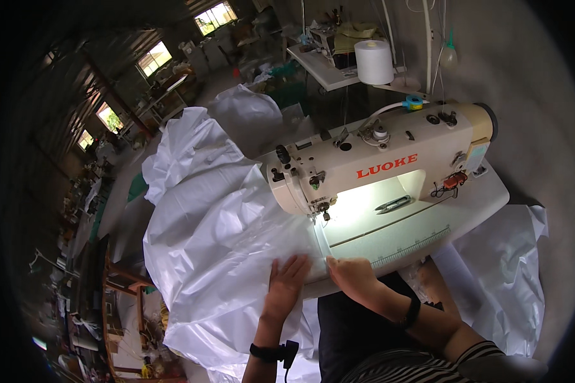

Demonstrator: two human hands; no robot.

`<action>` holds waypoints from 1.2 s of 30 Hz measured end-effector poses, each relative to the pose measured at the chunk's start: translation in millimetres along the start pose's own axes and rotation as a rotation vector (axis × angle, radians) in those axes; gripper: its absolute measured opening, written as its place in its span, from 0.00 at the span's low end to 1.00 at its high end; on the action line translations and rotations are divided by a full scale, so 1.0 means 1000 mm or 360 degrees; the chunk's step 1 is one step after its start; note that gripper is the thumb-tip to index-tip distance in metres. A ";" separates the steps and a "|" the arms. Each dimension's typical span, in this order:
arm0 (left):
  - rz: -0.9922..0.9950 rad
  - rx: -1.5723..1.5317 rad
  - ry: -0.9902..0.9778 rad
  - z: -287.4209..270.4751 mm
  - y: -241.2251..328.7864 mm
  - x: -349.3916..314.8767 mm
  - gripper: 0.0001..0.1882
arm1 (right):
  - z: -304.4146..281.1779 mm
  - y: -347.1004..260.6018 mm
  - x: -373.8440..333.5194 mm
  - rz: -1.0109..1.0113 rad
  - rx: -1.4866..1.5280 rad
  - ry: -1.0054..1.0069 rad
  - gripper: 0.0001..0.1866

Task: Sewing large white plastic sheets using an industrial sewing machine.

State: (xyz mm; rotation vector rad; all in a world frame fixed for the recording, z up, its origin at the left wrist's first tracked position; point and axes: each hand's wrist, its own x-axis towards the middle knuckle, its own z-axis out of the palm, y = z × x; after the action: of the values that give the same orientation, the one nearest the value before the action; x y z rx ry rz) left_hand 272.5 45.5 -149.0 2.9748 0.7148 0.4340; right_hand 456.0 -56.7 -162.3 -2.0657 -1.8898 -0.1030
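Note:
A large, crinkled white plastic-like sheet drapes over the left side of the sewing machine and hangs down beside it. My left hand lies flat on this sheet, fingers stretched out, just left of the machine bed's near edge. Close by, my right hand is closed, its thumb and forefinger pinching the sheet's folded edge. That edge runs from my fingertips up to the presser foot. A lamp lights the bed. Small thread snips lie on it under the machine arm.
A white thread cone stands behind the machine, near a small side table. More white sheeting hangs at the right. A wooden rack stands on the left. A measuring scale runs along the bed's near edge.

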 end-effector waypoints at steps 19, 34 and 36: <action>-0.0017 -0.0144 0.0184 0.041 -0.060 0.039 0.27 | 0.016 0.045 0.034 -0.0135 0.0291 0.0321 0.10; -0.0062 -0.0175 0.0309 0.040 -0.065 0.033 0.26 | 0.023 0.043 0.045 -0.0258 0.0381 0.0439 0.05; -0.0076 -0.0156 0.0285 0.040 -0.066 0.031 0.26 | 0.024 0.043 0.044 -0.0253 0.0377 0.0433 0.05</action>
State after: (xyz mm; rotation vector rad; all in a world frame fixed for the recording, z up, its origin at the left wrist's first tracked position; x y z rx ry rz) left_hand 281.5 119.3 -186.4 2.8467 0.7536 0.7173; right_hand 498.6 -9.9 -180.6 -1.6553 -1.7992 -0.1792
